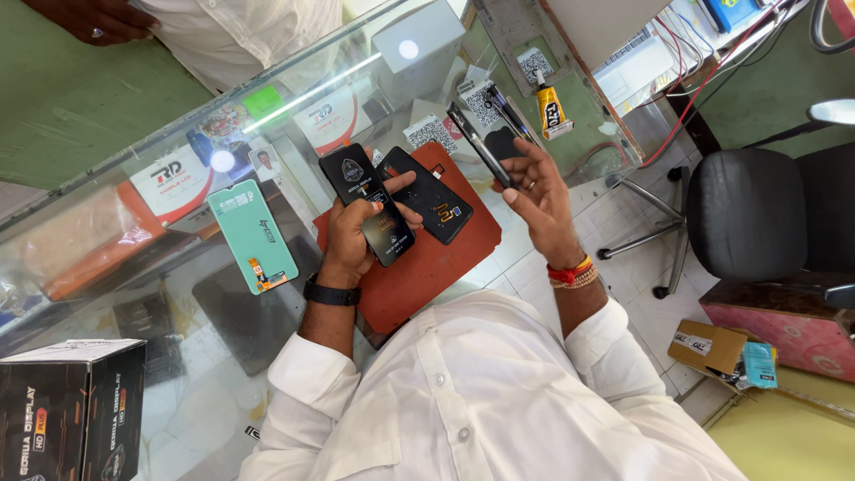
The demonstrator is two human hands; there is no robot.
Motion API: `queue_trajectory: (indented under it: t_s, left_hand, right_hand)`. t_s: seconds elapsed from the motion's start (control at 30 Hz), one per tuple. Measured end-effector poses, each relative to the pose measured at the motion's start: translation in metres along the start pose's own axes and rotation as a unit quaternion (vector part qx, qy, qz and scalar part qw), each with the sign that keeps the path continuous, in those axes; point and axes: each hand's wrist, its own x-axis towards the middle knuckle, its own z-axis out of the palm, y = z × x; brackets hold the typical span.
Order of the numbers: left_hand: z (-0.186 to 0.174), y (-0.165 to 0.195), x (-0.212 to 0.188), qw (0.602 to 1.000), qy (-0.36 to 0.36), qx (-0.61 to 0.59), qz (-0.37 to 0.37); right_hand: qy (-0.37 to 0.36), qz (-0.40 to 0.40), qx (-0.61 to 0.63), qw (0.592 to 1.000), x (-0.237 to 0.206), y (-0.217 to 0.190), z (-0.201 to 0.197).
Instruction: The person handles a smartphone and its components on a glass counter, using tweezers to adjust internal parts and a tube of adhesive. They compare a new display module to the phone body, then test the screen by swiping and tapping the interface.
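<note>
Left hand [361, 233] gripping black screen [367, 203], right hand [534, 191] holding phone [479, 145]

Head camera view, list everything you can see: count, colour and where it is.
Phone display panel: one, black, in left hand.
Phone frame: one, dark, edge-on in right hand.
Second black panel: one, on red mat.
Red mat: one, on glass counter.
Teal-backed screen: one, counter left of mat.
Glue tube: one, yellow, counter far edge.
Black box: one, lower left.
Office chair: one, black, right.
Another person's hand: upper left.
Left hand; right hand.
</note>
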Motion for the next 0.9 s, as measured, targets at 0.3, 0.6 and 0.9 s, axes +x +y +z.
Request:
queue_trajectory:
  t_s: [0.3,0.6,0.9]
  left_hand:
    - [0.001,0.0,0.0,1.0,-0.009,0.013,-0.003]
    - [0.001,0.001,0.0,1.0,-0.003,0.013,-0.002]
    - [0.005,0.0,-0.001,1.0,-0.003,0.018,-0.007]
  right_hand:
    - [0.016,-0.027,0.051,0.998,0.019,0.02,-0.016]
    - [0.01,-0.06,0.056,0.997,0.025,0.016,-0.012]
    - [0.001,-0.062,-0.018,0.998,0.022,0.013,0.008]
